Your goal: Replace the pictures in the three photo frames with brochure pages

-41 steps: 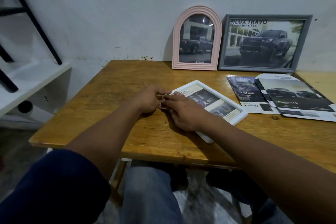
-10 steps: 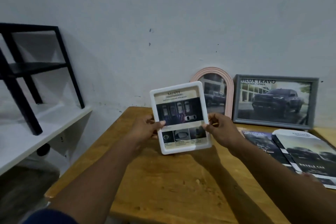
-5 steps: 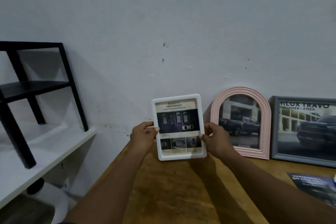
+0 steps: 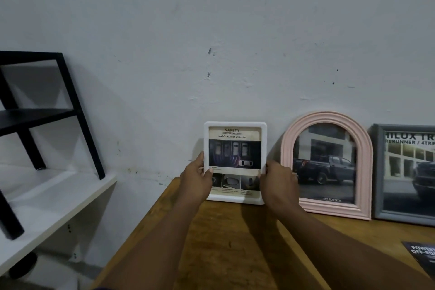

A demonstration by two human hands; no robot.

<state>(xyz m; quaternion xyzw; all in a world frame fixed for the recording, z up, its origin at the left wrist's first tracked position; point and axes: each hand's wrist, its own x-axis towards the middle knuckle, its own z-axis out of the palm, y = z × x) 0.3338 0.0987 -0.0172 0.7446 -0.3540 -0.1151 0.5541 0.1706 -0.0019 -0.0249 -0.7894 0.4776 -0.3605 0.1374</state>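
Fingers (image 4: 210,170) gripping white frame (image 4: 235,155), one of three

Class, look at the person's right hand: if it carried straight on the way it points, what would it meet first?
Probably the wall just behind the white frame that the right hand grips; the pink frame stands beside its path. Depth is unclear.
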